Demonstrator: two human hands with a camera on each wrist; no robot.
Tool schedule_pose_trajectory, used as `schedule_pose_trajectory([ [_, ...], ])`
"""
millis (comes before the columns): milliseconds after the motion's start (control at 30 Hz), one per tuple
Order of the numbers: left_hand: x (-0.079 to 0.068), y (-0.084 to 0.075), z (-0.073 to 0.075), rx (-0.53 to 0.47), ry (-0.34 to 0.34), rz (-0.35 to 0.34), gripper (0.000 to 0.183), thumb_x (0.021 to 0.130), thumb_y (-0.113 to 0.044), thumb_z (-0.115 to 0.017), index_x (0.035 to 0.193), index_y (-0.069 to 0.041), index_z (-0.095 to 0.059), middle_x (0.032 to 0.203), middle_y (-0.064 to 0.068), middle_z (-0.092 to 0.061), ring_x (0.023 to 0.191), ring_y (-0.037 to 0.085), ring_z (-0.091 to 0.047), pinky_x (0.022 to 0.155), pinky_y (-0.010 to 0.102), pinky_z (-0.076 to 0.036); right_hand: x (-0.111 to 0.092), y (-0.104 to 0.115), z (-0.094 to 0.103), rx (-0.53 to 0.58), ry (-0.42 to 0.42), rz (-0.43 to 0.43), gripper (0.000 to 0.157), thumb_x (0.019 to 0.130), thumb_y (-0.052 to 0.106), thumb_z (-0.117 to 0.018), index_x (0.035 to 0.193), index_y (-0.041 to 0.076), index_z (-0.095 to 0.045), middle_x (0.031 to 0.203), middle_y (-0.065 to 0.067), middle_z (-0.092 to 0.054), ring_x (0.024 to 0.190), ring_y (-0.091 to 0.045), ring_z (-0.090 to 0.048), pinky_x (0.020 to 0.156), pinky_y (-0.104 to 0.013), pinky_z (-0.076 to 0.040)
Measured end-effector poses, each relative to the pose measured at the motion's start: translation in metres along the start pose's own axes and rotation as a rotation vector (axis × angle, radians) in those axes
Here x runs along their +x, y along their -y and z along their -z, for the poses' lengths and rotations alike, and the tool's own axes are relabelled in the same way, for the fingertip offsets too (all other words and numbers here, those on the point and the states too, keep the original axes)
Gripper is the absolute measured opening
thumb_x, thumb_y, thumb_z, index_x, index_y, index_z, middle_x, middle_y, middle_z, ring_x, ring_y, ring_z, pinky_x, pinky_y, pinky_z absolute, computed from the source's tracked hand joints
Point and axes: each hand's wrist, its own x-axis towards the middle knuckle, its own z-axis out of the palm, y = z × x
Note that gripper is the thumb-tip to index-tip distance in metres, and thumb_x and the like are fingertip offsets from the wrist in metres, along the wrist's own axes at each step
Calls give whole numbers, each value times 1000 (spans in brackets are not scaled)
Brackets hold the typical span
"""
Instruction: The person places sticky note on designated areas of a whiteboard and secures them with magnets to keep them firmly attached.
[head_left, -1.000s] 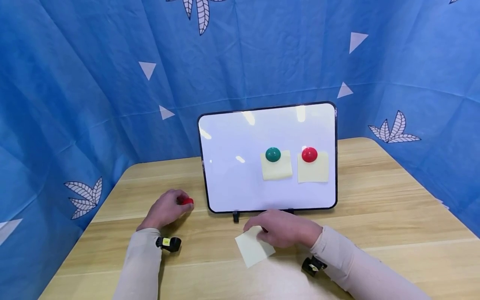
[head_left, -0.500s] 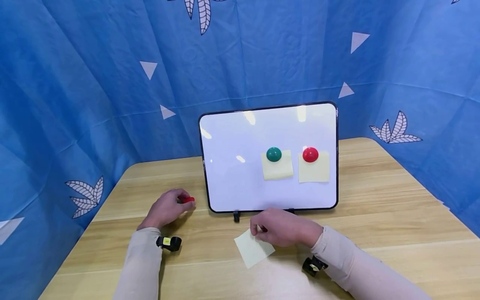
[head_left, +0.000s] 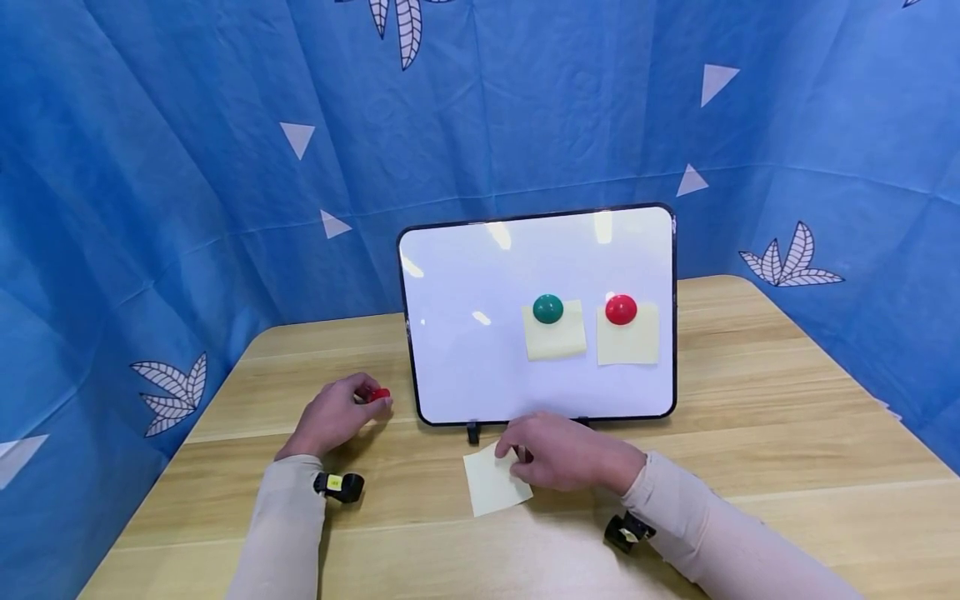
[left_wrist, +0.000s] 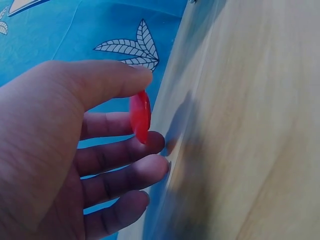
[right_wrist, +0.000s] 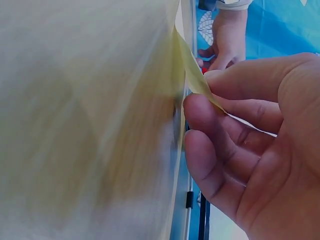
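My left hand pinches a round red magnet between thumb and fingers, low over the table left of the whiteboard. The other fingers curve loosely below it in the left wrist view. In front of the whiteboard, my right hand holds a pale yellow sticky note by one edge. Thumb and fingertips pinch the paper in the right wrist view, where it looks bent and raised at that edge.
A black-framed whiteboard stands on small black feet at the table's back. On it, a green magnet and a red magnet each sit over a yellow note. Blue patterned curtain surrounds the wooden table.
The sticky note has turned and shifted slightly away and to the left, and my right fingers have changed their grip on it. My left hand and its magnet have barely moved.
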Motion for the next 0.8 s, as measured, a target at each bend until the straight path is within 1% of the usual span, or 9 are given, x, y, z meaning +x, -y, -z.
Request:
schedule_pose_trajectory([
  [167,1,0,0,-11,3,-1,39,91,-44,-72,115,-14,-66,105,6,-65,88,25,-56,69,35,-46,0,0,0,15,-14,-10,25,89,3,-67,114,8,-71,100,4,-67,83,-3,-57,82,-25,-50],
  [367,3,1,-1,-16,-1,-13,37,92,-43,-71,114,-15,-67,104,6,-65,87,24,-57,69,35,-47,0,1,0,19,-59,21,25,90,0,-64,111,12,-71,87,10,-59,75,-5,-52,75,-24,-47],
  [467,3,1,-2,-17,-7,-20,35,92,-42,-70,113,-15,-67,103,5,-65,86,24,-57,70,35,-47,1,0,0,23,-85,50,23,89,-1,-64,106,11,-73,86,11,-61,74,-4,-52,75,-23,-47],
  [600,3,1,-2,-21,-7,-18,34,92,-42,-70,113,-16,-67,103,5,-65,86,24,-57,70,35,-47,2,-1,-1,22,-110,83,21,87,-3,-66,102,9,-76,89,8,-66,77,-3,-53,77,-23,-48],
  [733,3,1,-3,-30,3,-14,35,92,-43,-69,114,-15,-67,104,5,-65,86,24,-56,69,35,-47,2,0,-1,11,-130,83,20,88,-1,-67,103,8,-76,87,7,-64,76,-4,-53,76,-22,-48],
  [800,3,1,-3,-34,3,-12,35,93,-43,-69,114,-16,-67,104,5,-65,87,24,-56,69,35,-47,2,1,-1,4,-145,69,19,89,1,-66,104,8,-76,86,9,-62,76,-5,-52,75,-22,-47],
])
